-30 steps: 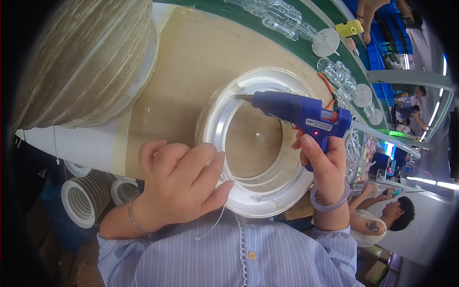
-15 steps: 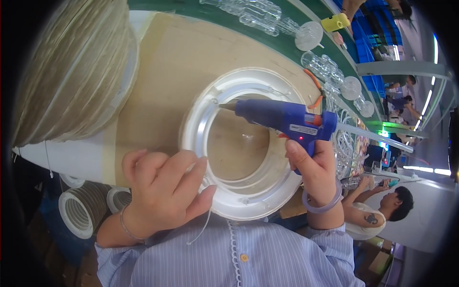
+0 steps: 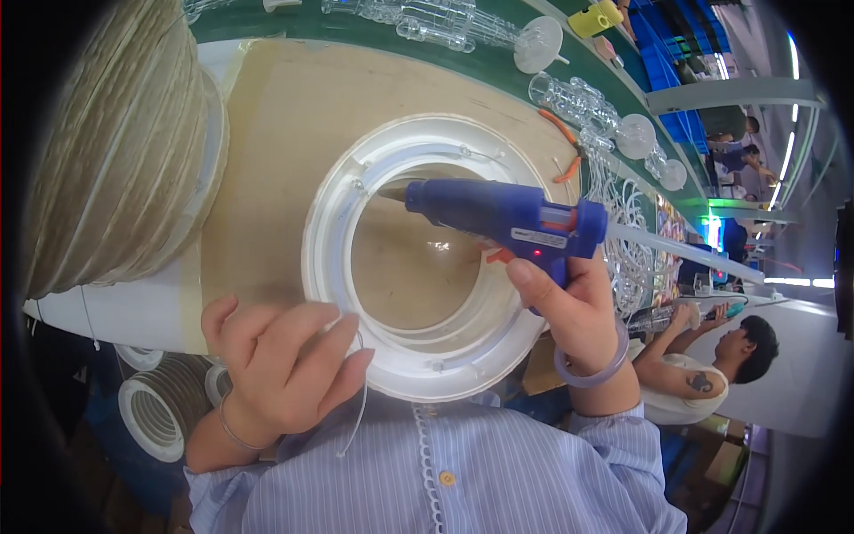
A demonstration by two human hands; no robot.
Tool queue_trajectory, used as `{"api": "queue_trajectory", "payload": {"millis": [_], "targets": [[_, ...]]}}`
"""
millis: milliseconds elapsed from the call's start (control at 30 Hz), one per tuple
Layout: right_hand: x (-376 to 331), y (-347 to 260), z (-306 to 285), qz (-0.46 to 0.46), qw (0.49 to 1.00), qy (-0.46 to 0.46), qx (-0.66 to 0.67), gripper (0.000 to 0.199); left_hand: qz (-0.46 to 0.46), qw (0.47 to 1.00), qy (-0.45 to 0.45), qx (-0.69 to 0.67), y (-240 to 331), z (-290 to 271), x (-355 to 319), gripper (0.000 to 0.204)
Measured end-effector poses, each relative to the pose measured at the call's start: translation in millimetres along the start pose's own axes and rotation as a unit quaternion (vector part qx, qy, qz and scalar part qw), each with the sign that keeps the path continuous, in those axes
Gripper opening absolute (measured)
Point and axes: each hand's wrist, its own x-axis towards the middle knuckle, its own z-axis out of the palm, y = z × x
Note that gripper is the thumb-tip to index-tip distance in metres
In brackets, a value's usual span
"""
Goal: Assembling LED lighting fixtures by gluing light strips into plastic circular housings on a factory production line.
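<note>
My right hand (image 3: 578,311) grips a blue hot glue gun (image 3: 498,209) with a small red light and a clear glue stick (image 3: 680,254) out of its back. Its nozzle points left, near a small clear fitting on a white ring-shaped frame (image 3: 325,258). This ring, hollow in the middle, lies before me. My left hand (image 3: 280,365) is at its lower left rim, fingers loosely bent and apart; whether they touch the rim, I cannot tell. From beside those fingertips a thin white cord (image 3: 360,405) hangs down over my striped shirt.
A large pleated beige shade (image 3: 116,151) stands at the left. Clear glass-like parts (image 3: 578,102) and orange-handled pliers (image 3: 565,133) lie beyond the ring, with white cords (image 3: 627,236) at the right. Ribbed tubes (image 3: 156,409) are low left. A co-worker (image 3: 703,374) sits at the right.
The whole view has shifted, so the ring, the shade and both hands appear farther left. The nozzle remains near the same fitting, and my left hand keeps its place by the rim.
</note>
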Motion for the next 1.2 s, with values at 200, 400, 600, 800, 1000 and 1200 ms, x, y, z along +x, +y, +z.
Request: {"api": "queue_trajectory", "payload": {"millis": [200, 400, 600, 800, 1000, 1200], "targets": [[-20, -4, -6, 0.054, 0.997, -0.009, 0.061, 0.029, 0.073, 0.996, 0.032, -0.049, 1, -4, -13, 0.02], [-34, 6, -14, 0.055, 0.996, -0.058, 0.043, 0.03, 0.069, 0.994, 0.051, -0.068, 6, 2, -18, 0.022], [-35, 3, -9, 0.086, 0.991, -0.095, 0.036, 0.029, 0.079, 0.991, 0.079, -0.078, 8, 3, -20, 0.018], [-32, 6, -6, 0.061, 0.994, -0.093, -0.003, 0.024, 0.075, 0.994, 0.054, -0.063, 7, 1, -20, 0.022], [-30, 4, 5, 0.062, 0.996, -0.04, -0.04, 0.033, 0.07, 0.994, 0.056, -0.065, 6, 2, -22, 0.022], [-31, 2, 7, 0.072, 0.996, -0.027, -0.037, 0.034, 0.071, 0.993, 0.064, -0.062, 4, 2, -23, 0.022]]}}
